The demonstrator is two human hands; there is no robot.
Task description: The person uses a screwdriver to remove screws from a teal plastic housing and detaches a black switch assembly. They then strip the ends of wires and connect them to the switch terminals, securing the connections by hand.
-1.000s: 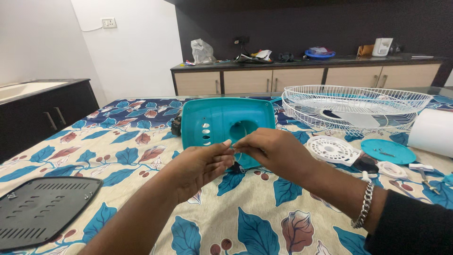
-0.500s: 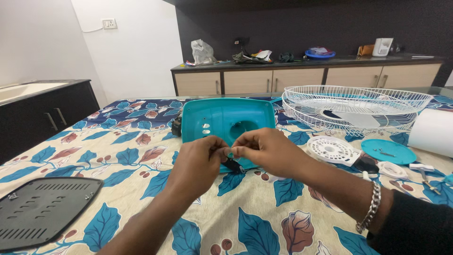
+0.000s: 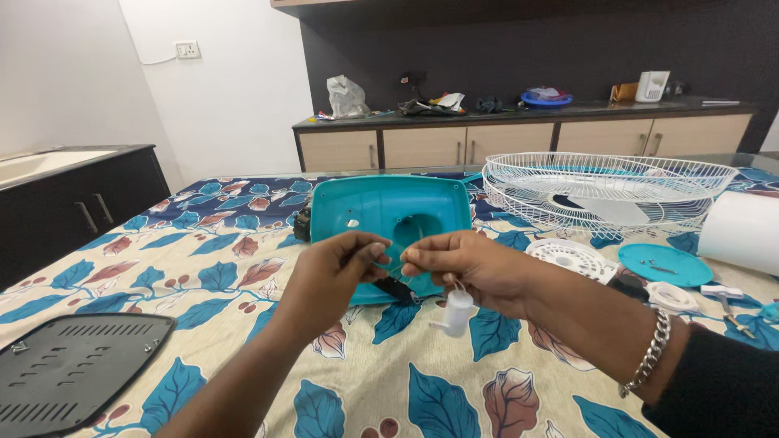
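My left hand and my right hand are raised close together over the leaf-patterned cloth, both pinching a thin wire between their fingertips. A small white cylindrical part dangles from the wire under my right hand. A black piece shows just below the fingers. Right behind the hands stands a teal plastic fan housing with an opening in its middle.
White wire fan grilles lie at the right, with a white slotted disc, a teal round cap and a white cylinder nearby. A black vented panel lies at the lower left. Cabinets with clutter stand behind.
Both hands have lifted off the cloth and drawn the wire up; the small white part now hangs free beneath my right hand.
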